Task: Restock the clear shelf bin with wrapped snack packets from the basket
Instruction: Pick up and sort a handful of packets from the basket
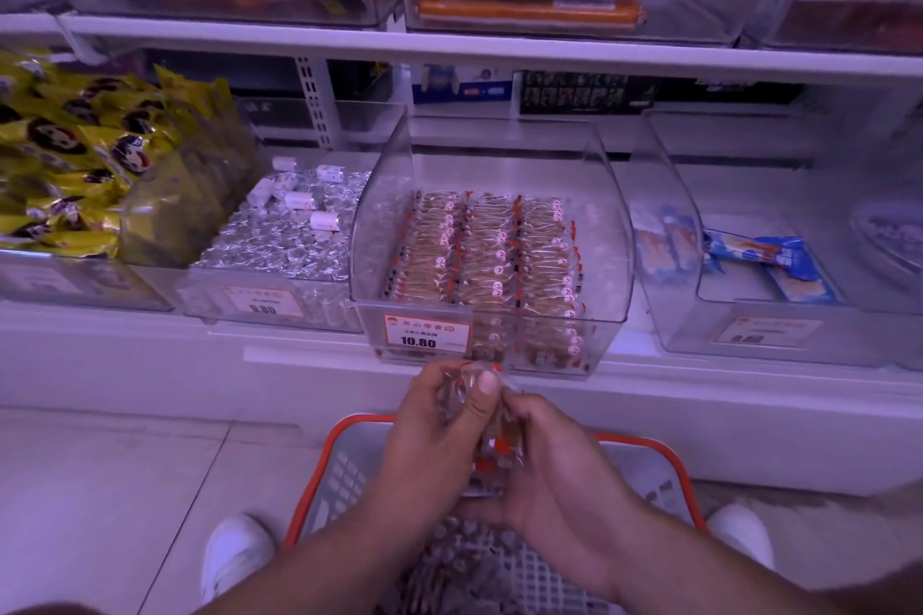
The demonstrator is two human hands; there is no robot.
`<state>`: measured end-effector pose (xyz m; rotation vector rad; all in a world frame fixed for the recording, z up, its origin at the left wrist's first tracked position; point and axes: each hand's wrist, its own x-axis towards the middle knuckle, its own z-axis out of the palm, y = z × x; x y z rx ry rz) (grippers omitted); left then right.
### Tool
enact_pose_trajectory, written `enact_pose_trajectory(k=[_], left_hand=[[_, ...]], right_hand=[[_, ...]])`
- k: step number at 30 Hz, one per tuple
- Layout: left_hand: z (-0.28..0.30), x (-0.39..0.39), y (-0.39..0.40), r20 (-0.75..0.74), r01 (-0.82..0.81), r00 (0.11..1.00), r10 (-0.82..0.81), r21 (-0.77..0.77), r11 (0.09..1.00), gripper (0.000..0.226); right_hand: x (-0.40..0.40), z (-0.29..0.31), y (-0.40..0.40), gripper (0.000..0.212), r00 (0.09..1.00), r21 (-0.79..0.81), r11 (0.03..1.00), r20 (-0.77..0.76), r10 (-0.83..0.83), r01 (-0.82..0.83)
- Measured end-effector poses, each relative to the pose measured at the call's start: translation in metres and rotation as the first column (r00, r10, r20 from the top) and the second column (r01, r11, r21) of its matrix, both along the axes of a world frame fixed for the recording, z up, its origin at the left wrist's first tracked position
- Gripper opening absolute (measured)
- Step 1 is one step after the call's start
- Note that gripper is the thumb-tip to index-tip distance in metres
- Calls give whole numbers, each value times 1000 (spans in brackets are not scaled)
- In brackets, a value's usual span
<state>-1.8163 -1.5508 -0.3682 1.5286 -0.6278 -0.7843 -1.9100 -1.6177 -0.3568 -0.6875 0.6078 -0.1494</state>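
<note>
Both hands met just above the basket (644, 445), in front of the lower shelf (299, 365). The left hand (429, 420) had its grip closed round the upper part of a bundle of wrapped snack packets (492, 444), thumb pressed flat on the clear wrapping near the top. The right hand (554, 474) cupped the same bundle from the other side and below, fingers curled against it. The bundle's long axis ran roughly up and down the picture, its upper end pointing toward the clear shelf bin (612, 235) and its lower end toward the basket. How many packets it held could not be told; red marks showed through the wrap.

The clear shelf bin stood just beyond the hands, its front pulled out past the shelf edge. Inside lay three neat columns of the same packets, each packet's long axis running left to right, the rows stacked from back to front. A price tag (424, 332) reading 10.80 sat on the bin's front wall.

More wrapped packets lay loose in the basket under the forearms. The orange-rimmed basket rested on the tiled floor (125, 489) between two white shoes (237, 554).

To the left sat a bin of silver-wrapped sweets (279, 235) and yellow packets (75, 150); to the right, a bin with blue wrappers (769, 260).
</note>
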Motion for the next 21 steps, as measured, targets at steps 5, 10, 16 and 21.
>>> enact_pose_trajectory(k=[5, 10, 16, 21], left_hand=[[8, 4, 6, 253, 168, 948, -191, 111, 980, 37], [10, 34, 11, 157, 437, 883, -442, 63, 897, 61], [12, 49, 11, 310, 349, 892, -329, -10, 937, 86], [27, 51, 13, 512, 308, 820, -255, -20, 951, 72]], right_hand=[[0, -4, 1, 44, 995, 75, 997, 95, -3, -4], [-4, 3, -13, 45, 990, 111, 993, 135, -50, 35], [-9, 15, -20, 45, 944, 93, 979, 294, 147, -181], [-7, 30, -12, 37, 962, 12, 992, 248, 118, -125]])
